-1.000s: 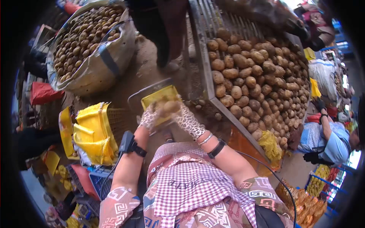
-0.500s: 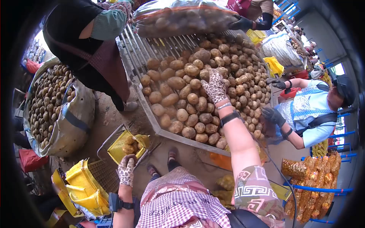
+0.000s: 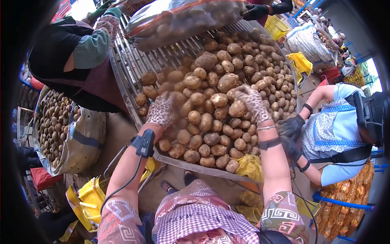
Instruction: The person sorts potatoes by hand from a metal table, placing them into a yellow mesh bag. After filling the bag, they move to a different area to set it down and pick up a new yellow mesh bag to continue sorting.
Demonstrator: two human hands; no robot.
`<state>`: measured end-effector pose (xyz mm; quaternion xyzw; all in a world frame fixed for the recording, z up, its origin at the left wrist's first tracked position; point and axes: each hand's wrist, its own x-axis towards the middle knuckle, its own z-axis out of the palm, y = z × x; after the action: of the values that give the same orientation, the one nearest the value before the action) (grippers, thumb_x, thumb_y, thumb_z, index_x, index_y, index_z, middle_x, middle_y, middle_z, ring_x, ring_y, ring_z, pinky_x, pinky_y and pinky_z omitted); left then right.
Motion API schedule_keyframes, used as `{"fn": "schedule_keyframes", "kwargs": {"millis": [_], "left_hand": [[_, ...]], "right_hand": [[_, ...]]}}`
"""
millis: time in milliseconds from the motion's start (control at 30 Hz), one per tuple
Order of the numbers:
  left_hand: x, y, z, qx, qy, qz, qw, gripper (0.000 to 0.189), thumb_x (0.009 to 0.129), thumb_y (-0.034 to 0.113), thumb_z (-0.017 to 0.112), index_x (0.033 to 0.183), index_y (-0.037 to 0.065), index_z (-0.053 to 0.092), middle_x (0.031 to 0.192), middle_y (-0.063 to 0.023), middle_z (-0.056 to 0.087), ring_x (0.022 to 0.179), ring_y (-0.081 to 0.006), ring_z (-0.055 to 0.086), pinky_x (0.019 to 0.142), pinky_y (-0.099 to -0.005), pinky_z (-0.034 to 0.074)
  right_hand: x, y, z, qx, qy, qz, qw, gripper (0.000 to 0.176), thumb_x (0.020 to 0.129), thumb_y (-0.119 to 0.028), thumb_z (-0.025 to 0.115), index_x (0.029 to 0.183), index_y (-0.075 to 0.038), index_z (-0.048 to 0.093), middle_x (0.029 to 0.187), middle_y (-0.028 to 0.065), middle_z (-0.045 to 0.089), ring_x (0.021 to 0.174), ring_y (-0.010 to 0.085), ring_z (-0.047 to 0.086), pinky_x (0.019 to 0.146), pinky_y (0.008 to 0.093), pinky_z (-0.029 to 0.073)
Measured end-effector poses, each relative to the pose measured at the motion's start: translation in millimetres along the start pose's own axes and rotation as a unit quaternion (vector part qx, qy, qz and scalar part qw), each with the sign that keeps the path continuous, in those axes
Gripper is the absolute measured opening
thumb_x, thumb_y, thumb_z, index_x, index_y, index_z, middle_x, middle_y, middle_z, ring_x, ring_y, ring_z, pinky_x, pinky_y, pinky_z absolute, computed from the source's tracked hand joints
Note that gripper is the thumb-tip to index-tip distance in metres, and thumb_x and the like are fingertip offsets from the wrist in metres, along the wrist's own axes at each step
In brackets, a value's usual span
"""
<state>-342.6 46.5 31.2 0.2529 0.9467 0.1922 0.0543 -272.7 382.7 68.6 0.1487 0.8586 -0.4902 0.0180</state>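
Note:
Brown, soil-dusted potatoes cover a slatted metal sorting table in front of me. My left hand, in a leopard-print glove, lies over the potatoes along the table's left side, fingers stretched forward and touching the heap. My right hand, in a matching glove, is over the middle of the heap, blurred by motion. Its fingers reach left above a large potato, apart and not wrapped round it. At the table's far end lies a full mesh-covered sack.
A co-worker in dark clothing stands at the left edge, another in a blue shirt at the right. A big white sack of potatoes stands left. Yellow mesh hangs at the near edge; filled net bags are lower right.
My left hand has risen from beside the yellow-lined basket onto the potatoes. My right hand has shifted right and slightly nearer. The co-worker at right has leaned closer to the table.

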Motion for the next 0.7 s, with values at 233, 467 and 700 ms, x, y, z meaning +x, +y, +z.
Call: {"fn": "schedule_keyframes", "kwargs": {"millis": [233, 467, 700], "left_hand": [[30.7, 13.5, -12.4, 0.127, -0.107, 0.009, 0.986, 0.061, 0.079, 0.015, 0.062, 0.137, 0.009, 0.045, 0.145, -0.0185, 0.039, 0.131, -0.0344, 0.042, 0.105, -0.0405, 0.039], [-6.2, -15.0, -15.0, -0.367, -0.008, -0.024, 0.93, 0.064, 0.081, 0.032, 0.067, 0.135, 0.006, 0.047, 0.136, -0.0176, 0.049, 0.122, -0.0316, 0.051, 0.099, -0.039, 0.044], [-144.1, -60.0, -4.9, -0.928, -0.094, -0.087, 0.35, 0.059, 0.09, 0.05, 0.057, 0.131, 0.009, 0.049, 0.123, -0.011, 0.059, 0.106, -0.0244, 0.06, 0.081, -0.0414, 0.054]], "right_hand": [[6.8, -39.6, 49.9, -0.432, -0.106, -0.05, 0.894, 0.07, 0.075, -0.038, 0.073, 0.134, -0.008, 0.05, 0.119, 0.0201, 0.062, 0.111, 0.0346, 0.059, 0.098, 0.0428, 0.045], [-29.6, -20.7, 25.0, 0.342, -0.119, 0.073, 0.929, 0.057, 0.083, -0.029, 0.072, 0.13, -0.003, 0.052, 0.12, 0.0075, 0.062, 0.107, 0.0215, 0.059, 0.098, 0.0319, 0.044], [-135.5, -82.4, 113.1, 0.662, -0.334, 0.06, 0.668, 0.053, 0.09, -0.022, 0.063, 0.134, 0.0, 0.046, 0.125, 0.0114, 0.058, 0.112, 0.0215, 0.058, 0.093, 0.033, 0.051]]}}
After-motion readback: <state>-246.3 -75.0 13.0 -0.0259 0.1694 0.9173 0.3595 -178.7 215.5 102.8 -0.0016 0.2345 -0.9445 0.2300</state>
